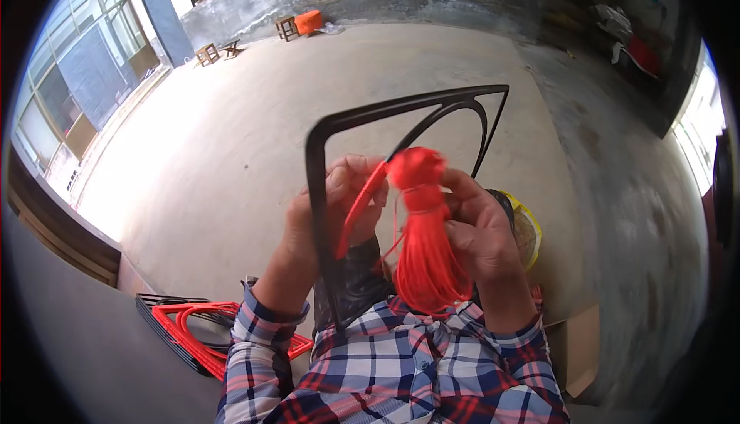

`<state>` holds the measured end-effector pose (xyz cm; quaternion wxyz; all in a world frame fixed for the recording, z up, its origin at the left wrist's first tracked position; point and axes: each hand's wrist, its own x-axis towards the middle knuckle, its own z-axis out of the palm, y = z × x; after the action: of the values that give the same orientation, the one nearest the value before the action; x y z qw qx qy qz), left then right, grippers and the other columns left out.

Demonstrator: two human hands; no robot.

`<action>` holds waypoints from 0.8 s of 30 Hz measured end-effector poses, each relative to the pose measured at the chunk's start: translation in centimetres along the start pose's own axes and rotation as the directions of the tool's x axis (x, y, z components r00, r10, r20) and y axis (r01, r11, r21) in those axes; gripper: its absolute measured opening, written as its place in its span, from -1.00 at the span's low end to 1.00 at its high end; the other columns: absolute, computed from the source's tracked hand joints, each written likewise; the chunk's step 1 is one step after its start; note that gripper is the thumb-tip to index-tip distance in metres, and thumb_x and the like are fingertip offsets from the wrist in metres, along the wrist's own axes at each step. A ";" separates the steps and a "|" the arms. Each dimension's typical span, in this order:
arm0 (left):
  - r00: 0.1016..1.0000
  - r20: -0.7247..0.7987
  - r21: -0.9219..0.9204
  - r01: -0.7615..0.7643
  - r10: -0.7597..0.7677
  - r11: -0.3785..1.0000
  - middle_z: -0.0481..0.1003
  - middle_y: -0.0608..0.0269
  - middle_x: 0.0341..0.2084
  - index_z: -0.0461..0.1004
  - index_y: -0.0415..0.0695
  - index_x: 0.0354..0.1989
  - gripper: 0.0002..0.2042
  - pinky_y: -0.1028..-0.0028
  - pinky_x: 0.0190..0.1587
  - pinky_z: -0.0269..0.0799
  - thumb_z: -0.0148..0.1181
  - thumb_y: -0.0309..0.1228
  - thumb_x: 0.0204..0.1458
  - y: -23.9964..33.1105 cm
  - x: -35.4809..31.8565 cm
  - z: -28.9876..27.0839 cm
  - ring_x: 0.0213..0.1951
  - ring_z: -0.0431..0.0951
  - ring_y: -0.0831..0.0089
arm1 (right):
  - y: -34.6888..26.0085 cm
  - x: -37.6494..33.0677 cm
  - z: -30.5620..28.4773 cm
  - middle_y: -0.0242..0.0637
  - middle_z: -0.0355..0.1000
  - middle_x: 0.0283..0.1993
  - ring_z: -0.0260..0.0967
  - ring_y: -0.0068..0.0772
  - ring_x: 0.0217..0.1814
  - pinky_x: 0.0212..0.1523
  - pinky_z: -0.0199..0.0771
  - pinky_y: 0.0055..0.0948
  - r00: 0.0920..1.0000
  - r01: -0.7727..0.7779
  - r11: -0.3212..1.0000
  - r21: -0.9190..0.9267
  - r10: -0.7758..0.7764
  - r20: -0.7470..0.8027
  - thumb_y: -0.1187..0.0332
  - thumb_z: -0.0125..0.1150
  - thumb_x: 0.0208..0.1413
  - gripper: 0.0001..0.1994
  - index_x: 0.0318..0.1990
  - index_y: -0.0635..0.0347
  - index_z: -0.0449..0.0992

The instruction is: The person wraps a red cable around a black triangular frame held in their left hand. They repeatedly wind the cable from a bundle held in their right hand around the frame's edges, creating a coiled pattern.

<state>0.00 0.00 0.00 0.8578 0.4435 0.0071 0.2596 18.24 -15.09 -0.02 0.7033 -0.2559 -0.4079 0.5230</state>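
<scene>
Red cord: one bundle (428,258), one black frame (385,109)

Head view: the right hand (487,231) is clamped on the bundle, before the chest; the left hand (344,185) meets one red-wrapped bar (358,212), its grip unclear. Three stools (286,29) stand beyond.

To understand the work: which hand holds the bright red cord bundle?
The right hand, gripping the red cord bundle; the left hand is by the black angular frame.

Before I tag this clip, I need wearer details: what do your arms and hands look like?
The left hand and right hand are gloveless, no watch showing. The sleeves are plaid in navy, white and red, stopping short of the wrists.
</scene>
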 end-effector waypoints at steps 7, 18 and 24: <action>0.984 -0.177 0.051 0.033 -0.024 0.998 0.57 0.29 -0.16 0.48 -0.25 0.06 -0.72 0.55 -0.11 0.54 0.16 -0.41 0.23 -1.7 0.4 5.2 -0.13 0.58 0.58 | 1.5 2.7 1.8 -0.26 0.53 -0.28 0.49 -0.62 -0.27 -0.17 0.51 -0.59 0.922 0.279 0.886 -0.371 -0.355 -0.153 0.43 0.19 0.25 -0.80 -0.04 0.28 0.39; 0.991 -0.134 0.153 -0.007 0.028 0.988 0.52 0.17 -0.28 0.41 -0.26 0.03 -0.69 0.40 -0.13 0.50 -0.02 -0.26 0.32 -3.7 -1.0 6.1 -0.23 0.58 0.45 | 2.8 2.7 -2.9 -0.09 0.46 0.10 0.42 -0.25 0.18 0.22 0.39 -0.23 0.971 0.114 0.942 0.315 -0.174 0.167 0.02 0.12 0.23 -0.47 0.08 0.38 0.45; 0.992 -0.081 0.240 -0.079 0.101 0.968 0.46 0.10 -0.48 0.47 -0.26 0.04 -0.26 0.61 -0.70 0.10 -0.29 0.26 0.27 -2.2 -0.7 4.5 -0.72 0.25 0.58 | 4.4 0.8 -8.7 -0.08 0.44 0.05 0.40 -0.21 0.14 0.25 0.32 -0.15 0.942 0.258 0.960 0.106 -0.226 -0.247 0.26 0.07 0.13 -0.66 -0.04 0.31 0.48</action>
<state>1.43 -4.79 0.93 0.7851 0.5297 0.0573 0.3157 23.37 -12.32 -7.88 0.8210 -0.2143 -0.3145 0.4256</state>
